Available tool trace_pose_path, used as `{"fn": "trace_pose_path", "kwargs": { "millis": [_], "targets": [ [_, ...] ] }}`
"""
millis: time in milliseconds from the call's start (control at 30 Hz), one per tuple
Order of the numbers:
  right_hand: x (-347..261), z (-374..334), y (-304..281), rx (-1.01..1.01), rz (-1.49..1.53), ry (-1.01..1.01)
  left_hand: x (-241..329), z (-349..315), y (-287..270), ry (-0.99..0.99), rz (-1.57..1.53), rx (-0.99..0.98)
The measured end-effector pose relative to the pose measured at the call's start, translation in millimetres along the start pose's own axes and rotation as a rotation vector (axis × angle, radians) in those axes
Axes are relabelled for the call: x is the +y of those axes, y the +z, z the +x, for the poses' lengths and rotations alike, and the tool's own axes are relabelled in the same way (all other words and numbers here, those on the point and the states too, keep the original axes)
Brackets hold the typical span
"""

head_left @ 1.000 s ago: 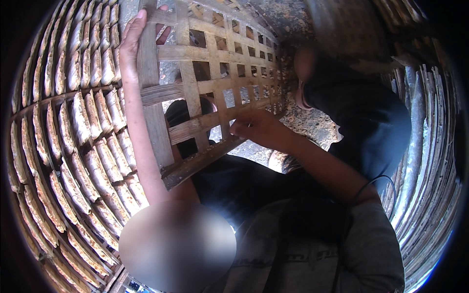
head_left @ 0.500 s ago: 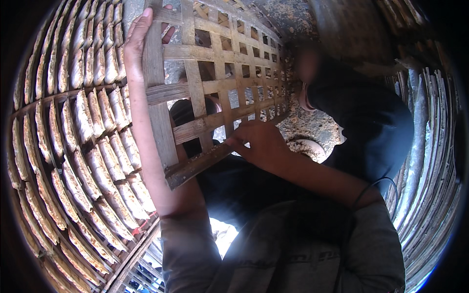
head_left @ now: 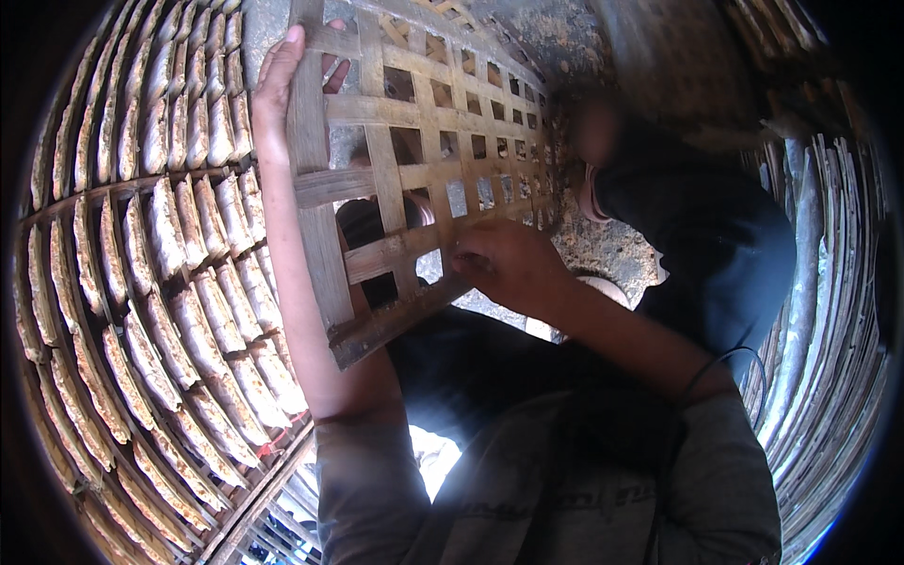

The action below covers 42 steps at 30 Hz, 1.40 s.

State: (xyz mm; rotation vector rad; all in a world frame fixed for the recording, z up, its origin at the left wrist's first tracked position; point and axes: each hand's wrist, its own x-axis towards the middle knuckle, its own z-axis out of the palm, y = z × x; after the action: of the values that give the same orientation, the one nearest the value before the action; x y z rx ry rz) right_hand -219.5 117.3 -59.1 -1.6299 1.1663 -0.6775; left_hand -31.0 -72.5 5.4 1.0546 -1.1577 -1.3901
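A woven bamboo lattice panel [head_left: 377,111] stands tilted in front of me, its open squares running away toward the far right. My left hand [head_left: 280,80] grips its upper left edge, thumb on the near side and fingertips showing behind. Along the panel's lower side runs a thicker bamboo strip [head_left: 391,322]. My right hand [head_left: 516,268] is closed at this strip, fingers curled together against the lattice; whether a thin loose piece is pinched in them is too dark to tell. My left forearm passes behind the panel's lower left corner.
To the left rises a slatted wall [head_left: 174,226] of overlapping, rough-edged pieces on cross poles. Upright thin slats [head_left: 838,282] line the right side. My dark-clothed leg [head_left: 725,217] is bent beyond my right forearm, over rough ground [head_left: 612,247] with a pale round rim [head_left: 607,290].
The panel and my left hand have shifted slightly right and down in view. My right hand has moved a little right along the lower strip, its fingers more curled in.
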Motion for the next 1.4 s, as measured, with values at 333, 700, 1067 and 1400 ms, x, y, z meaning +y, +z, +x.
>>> {"fn": "trace_pose_path", "kwargs": {
  "millis": [333,700,1067,1400],
  "targets": [
    [-3,-4,26,0.097,0.410,0.041,4,-3,7,-0.049,-0.049,0.054],
    [-9,16,15,-0.214,0.364,0.032,1,-2,14,0.012,-0.062,0.025],
    [2,26,9,-0.338,0.307,0.013,2,-9,18,0.001,-0.078,0.029],
    [2,10,3,-0.010,-0.173,-0.142,3,-6,13,0.003,-0.061,0.032]
  ]
}}
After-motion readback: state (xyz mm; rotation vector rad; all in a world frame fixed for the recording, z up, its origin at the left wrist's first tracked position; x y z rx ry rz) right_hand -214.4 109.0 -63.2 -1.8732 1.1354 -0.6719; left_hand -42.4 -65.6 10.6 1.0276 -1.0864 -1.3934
